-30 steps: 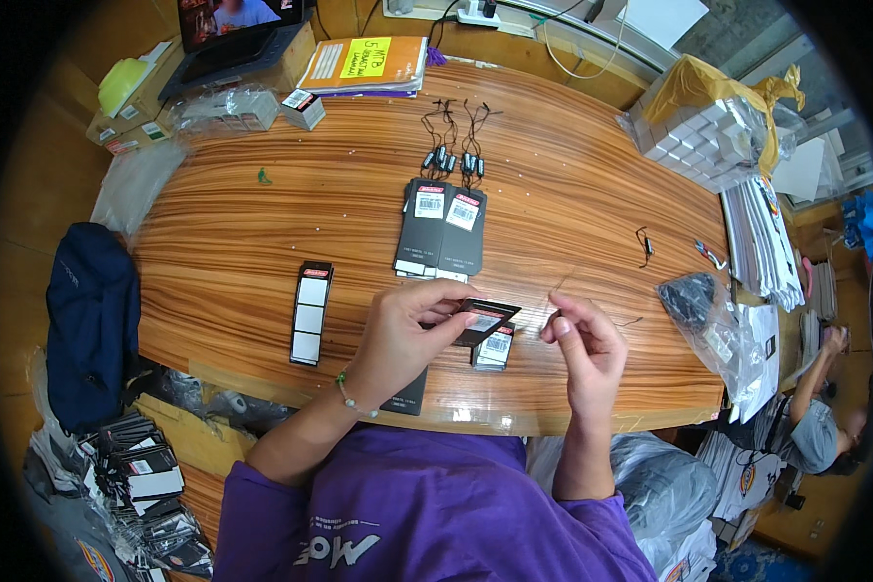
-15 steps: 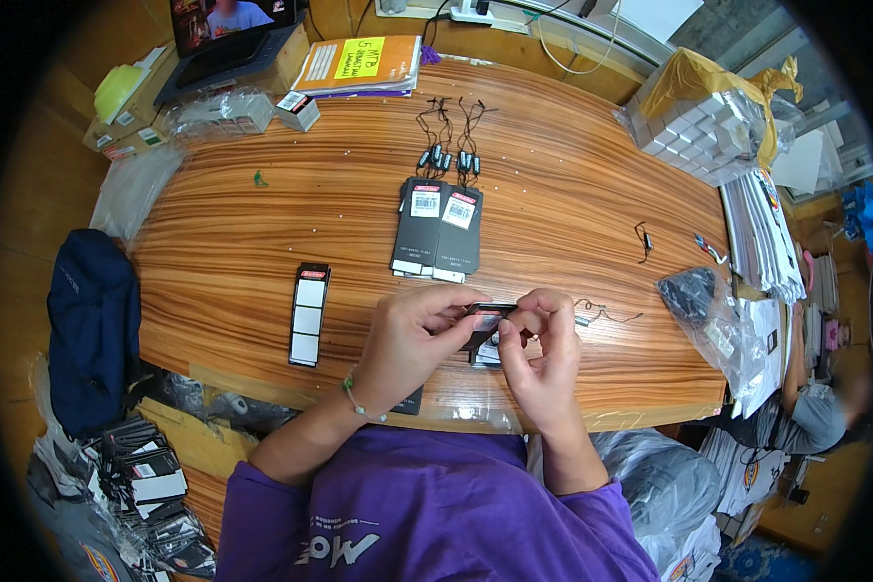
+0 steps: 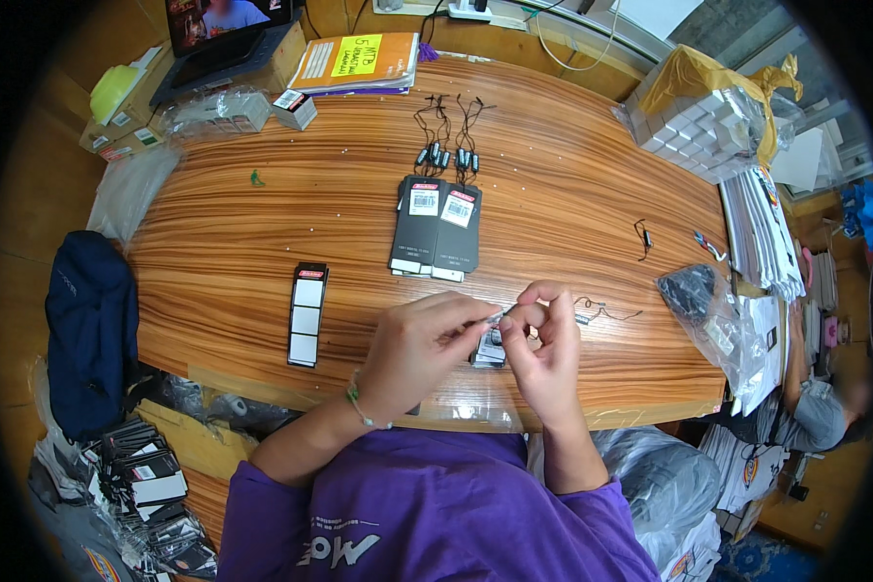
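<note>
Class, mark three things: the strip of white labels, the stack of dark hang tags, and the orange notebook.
strip of white labels (image 3: 307, 314), head view, middle label.
stack of dark hang tags (image 3: 435, 228), head view, centre of the dark cards.
orange notebook (image 3: 398, 60), head view, orange cover.

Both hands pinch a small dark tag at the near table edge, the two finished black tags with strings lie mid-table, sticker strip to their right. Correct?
Not quite. The head view shows the sticker strip left of the black tags, not right. The rest holds: left hand and right hand pinch a small dark tag at the near table edge.
</note>
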`<state>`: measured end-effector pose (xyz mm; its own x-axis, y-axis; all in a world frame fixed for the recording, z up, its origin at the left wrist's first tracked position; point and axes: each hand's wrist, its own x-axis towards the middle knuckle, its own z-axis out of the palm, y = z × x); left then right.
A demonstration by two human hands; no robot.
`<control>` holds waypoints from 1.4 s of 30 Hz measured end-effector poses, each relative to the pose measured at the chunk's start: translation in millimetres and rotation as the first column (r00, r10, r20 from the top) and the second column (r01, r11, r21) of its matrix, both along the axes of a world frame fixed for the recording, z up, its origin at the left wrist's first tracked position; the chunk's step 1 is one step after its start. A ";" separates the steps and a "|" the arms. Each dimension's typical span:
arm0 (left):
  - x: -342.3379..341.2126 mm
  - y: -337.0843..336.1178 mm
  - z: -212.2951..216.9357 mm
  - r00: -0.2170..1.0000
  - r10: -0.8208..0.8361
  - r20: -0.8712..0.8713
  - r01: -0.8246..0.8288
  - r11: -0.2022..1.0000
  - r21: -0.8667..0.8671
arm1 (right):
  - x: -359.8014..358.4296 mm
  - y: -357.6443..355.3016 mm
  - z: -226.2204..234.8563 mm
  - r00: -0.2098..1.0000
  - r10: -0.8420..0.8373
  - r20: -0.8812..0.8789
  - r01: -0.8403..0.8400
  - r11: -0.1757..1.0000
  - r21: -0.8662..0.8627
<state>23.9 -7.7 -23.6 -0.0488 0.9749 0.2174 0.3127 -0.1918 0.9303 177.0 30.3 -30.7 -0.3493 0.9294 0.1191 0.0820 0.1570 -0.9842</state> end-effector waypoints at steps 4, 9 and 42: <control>3.3 0.4 5.6 0.986 0.028 -0.163 -0.005 0.989 0.145 | -5.6 -2.0 1.0 0.960 -0.047 -0.275 -0.013 0.978 -0.210; 0.3 2.1 -3.3 0.939 0.147 -0.311 -0.005 0.911 0.413 | 7.1 2.6 12.6 0.965 0.048 -0.257 -0.132 0.938 -0.322; -7.1 7.9 2.8 0.900 0.037 -0.434 0.204 0.845 0.495 | 8.9 9.4 3.6 1.000 -0.004 0.017 0.002 0.996 0.090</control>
